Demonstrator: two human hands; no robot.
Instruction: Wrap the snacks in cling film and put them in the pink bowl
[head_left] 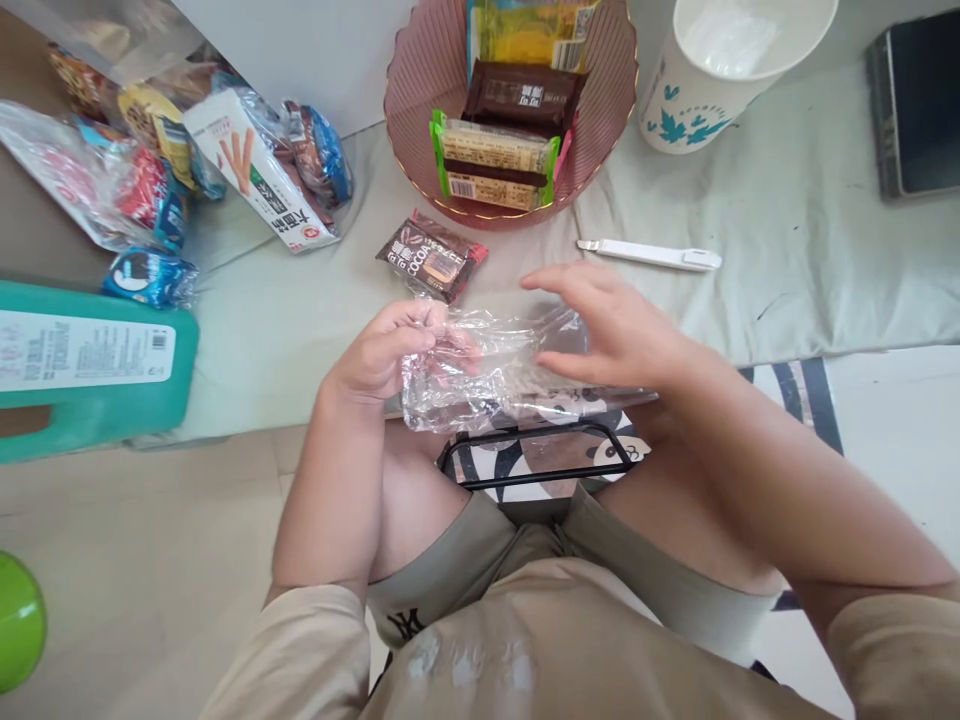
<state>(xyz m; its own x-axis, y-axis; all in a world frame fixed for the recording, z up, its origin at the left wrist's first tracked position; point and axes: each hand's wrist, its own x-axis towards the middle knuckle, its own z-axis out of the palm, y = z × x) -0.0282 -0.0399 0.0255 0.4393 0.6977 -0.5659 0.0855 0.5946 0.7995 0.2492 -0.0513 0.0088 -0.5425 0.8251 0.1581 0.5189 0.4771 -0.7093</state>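
My left hand (379, 350) is closed, pinching the left edge of a crumpled clear plastic bag (487, 385) held above my knees. My right hand (607, 325) hovers over the right side of the bag with its fingers stretched out and spread, touching the plastic from above. A brown cocoa snack packet (431, 257) lies on the grey cloth just beyond my hands. Behind it stands a pink ribbed basket (409, 90) holding several wrapped snack bars, among them a brown one (521, 97) and green-edged ones (491, 150).
A white clip stick (649, 254) lies right of the basket. A white cup with teal leaves (720, 70) and a dark tablet (915, 100) sit at the back right. Snack packets and a biscuit-stick box (255, 165) lie at the left, beside a teal container (90, 365). A black wire frame (536, 455) sits between my knees.
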